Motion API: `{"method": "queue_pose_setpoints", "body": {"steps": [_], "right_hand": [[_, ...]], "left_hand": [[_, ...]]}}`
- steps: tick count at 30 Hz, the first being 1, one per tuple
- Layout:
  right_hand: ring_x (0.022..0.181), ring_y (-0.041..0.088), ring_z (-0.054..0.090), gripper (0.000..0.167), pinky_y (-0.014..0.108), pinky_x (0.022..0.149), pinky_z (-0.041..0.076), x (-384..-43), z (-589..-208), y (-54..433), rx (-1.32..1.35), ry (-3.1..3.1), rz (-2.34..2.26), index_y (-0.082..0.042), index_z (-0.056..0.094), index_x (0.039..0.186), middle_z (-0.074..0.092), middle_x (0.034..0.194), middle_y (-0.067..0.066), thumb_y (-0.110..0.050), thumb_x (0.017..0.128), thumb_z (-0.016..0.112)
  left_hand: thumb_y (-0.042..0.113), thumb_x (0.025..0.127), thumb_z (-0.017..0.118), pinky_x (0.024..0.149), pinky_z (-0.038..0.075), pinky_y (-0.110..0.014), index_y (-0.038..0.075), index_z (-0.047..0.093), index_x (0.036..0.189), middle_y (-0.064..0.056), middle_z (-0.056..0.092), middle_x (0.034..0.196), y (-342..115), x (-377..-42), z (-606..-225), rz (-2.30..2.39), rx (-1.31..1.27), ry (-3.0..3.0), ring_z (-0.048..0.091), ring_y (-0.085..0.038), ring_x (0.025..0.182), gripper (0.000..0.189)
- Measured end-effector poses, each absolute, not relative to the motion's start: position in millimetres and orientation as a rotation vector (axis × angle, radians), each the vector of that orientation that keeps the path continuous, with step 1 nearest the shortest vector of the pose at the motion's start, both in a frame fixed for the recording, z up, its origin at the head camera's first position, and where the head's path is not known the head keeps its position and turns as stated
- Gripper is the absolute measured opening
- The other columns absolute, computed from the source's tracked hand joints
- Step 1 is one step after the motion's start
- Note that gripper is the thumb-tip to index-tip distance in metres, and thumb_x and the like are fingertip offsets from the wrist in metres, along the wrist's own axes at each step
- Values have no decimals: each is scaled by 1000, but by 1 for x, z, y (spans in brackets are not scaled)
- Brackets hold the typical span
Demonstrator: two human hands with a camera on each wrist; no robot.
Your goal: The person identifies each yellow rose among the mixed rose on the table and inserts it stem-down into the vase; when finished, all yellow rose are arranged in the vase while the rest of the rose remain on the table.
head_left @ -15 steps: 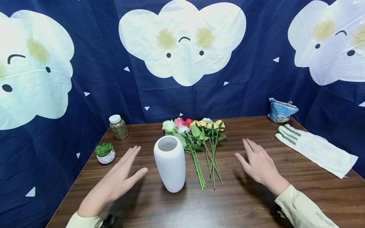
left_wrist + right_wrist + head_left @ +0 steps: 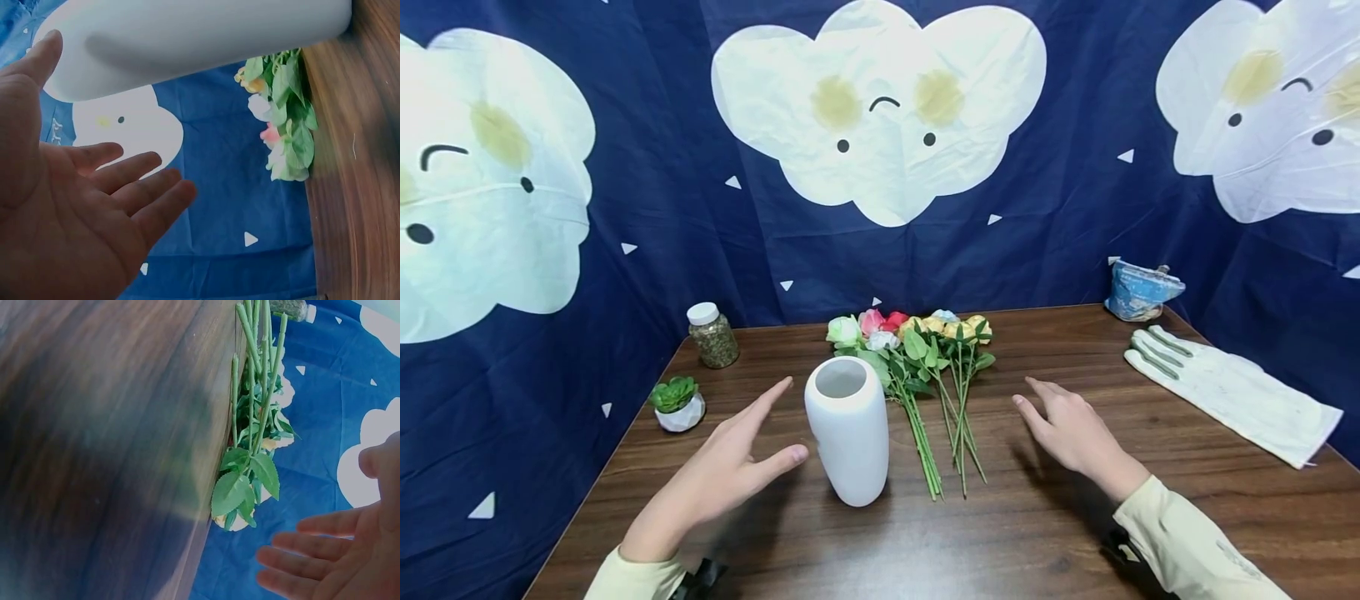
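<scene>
A tall white vase (image 2: pixel 852 442) stands upright in the middle of the table. Just left of it is my left hand (image 2: pixel 718 479), fingers spread and thumb pointing toward the vase's side, holding nothing. In the left wrist view the palm (image 2: pixel 69 219) faces up beside the vase (image 2: pixel 206 37). Behind and right of the vase lies a bunch of artificial flowers (image 2: pixel 917 342), blooms at the back and green stems (image 2: pixel 962 425) toward the front. To the right of those stems my right hand (image 2: pixel 1071 429) hovers over the table with fingers extended, also holding nothing.
On the left stand a potted succulent (image 2: pixel 677 404) and a white-capped jar (image 2: pixel 713 336) of dried bits. At the right lie a white glove (image 2: pixel 1232 392) and, farther back, a blue pouch (image 2: pixel 1141 290). A blue cloth with clouds (image 2: pixel 880 250) hangs behind the wooden table (image 2: pixel 970 550).
My left hand has moved right, closer to the vase. The right hand has shifted slightly left toward the stems. The vase and flowers have stayed in place.
</scene>
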State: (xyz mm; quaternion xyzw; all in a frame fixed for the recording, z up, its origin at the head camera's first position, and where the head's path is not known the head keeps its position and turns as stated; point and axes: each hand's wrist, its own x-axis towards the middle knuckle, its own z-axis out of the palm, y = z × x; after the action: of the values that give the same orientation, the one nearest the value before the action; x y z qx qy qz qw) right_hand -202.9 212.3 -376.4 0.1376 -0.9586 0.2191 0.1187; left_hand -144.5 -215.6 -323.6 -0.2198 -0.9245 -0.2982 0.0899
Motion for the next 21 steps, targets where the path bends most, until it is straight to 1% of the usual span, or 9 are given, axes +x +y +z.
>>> {"method": "queue_pose_setpoints", "body": {"steps": [3,7,10,13,16,19,21], "right_hand": [[126,51,57,55,63,104,46,-206,-377,213,411,-2793,688,14,55,138,60,135,35,-33,110,48],[124,48,60,53,61,103,47,-212,-376,214,422,-2814,825,12,59,136,64,132,31,-32,111,45],[118,42,66,53,56,101,51,-218,-376,214,381,-2861,1023,12,59,136,69,125,26,-32,111,42],[114,39,69,56,49,96,56,-223,-377,213,315,-2865,1323,17,56,136,69,123,28,-31,113,39],[115,42,68,58,42,92,59,-225,-378,214,284,-2815,1605,21,49,138,63,129,34,-29,114,36],[117,45,66,58,41,93,59,-229,-381,215,305,-2767,1788,24,42,140,58,133,40,-27,114,31],[116,44,67,59,41,93,59,-231,-382,214,303,-2725,1915,26,39,141,56,134,41,-26,114,30]], "left_hand": [[38,94,76,95,52,-62,10,36,159,-20,52,152,-212,-146,-323,-899,-679,-2727,58,-44,127,82],[36,90,80,102,49,-62,8,36,159,-17,53,152,-206,-148,-322,-906,-720,-2681,56,-41,133,86],[34,88,83,101,51,-59,6,36,158,-19,56,148,-202,-149,-322,-949,-746,-2656,59,-38,130,89],[31,86,85,98,54,-55,4,36,158,-20,58,145,-199,-151,-322,-994,-767,-2642,64,-37,123,91],[28,86,86,98,55,-51,3,35,157,-21,58,145,-198,-152,-321,-1038,-789,-2632,65,-36,122,91],[27,86,86,99,54,-49,2,35,157,-21,56,148,-197,-153,-320,-1072,-796,-2628,65,-36,123,90],[27,86,86,100,54,-49,3,35,157,-20,55,150,-196,-153,-319,-1095,-799,-2628,65,-35,124,90]]}}
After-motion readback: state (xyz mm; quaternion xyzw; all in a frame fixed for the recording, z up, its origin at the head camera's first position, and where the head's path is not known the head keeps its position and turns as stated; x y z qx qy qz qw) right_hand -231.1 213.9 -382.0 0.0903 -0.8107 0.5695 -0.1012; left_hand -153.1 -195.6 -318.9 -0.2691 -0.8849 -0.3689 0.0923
